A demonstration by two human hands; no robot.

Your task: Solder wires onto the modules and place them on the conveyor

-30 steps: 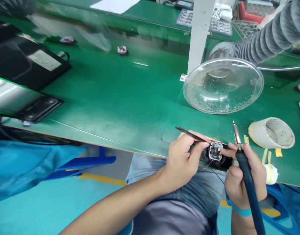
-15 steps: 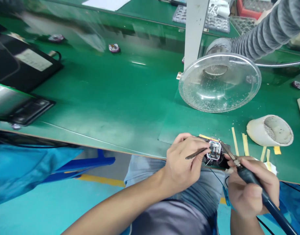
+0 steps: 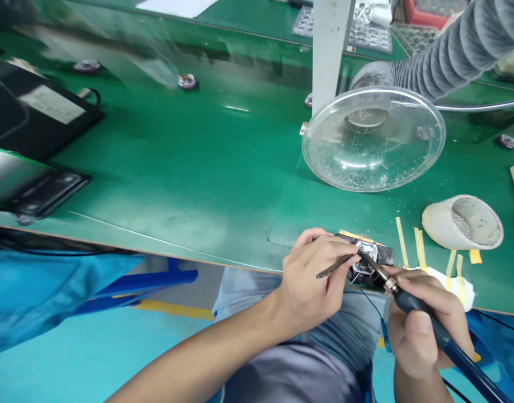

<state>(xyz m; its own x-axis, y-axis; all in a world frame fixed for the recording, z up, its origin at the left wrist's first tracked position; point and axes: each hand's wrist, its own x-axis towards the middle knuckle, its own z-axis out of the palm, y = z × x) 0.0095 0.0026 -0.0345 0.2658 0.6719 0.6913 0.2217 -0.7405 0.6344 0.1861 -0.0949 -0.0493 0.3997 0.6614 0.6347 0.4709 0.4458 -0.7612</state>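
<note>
A small square circuit board [image 3: 368,249] in a light rim sits on a black holder [image 3: 385,256] at the bench's front edge. My left hand [image 3: 313,274] is closed on a pair of dark tweezers [image 3: 334,266], whose tip reaches the board's left side. In my right hand [image 3: 424,319] is a soldering iron [image 3: 411,305], gripped like a pen. Its metal tip lies over the middle of the board, close to the tweezers' tip; whether the two touch I cannot tell.
A clear fume hood [image 3: 374,162] on a grey hose [image 3: 462,61] stands beyond my hands. At right lies a white cup [image 3: 462,223] of grey granules, near yellow tape strips [image 3: 401,240]. Black equipment [image 3: 42,106] is at left. Another small unit [image 3: 187,81] lies at the back.
The soldering iron has moved left, its tip shifting from the board's right edge to over its middle. My left hand and the tweezers have stayed nearly in place.
</note>
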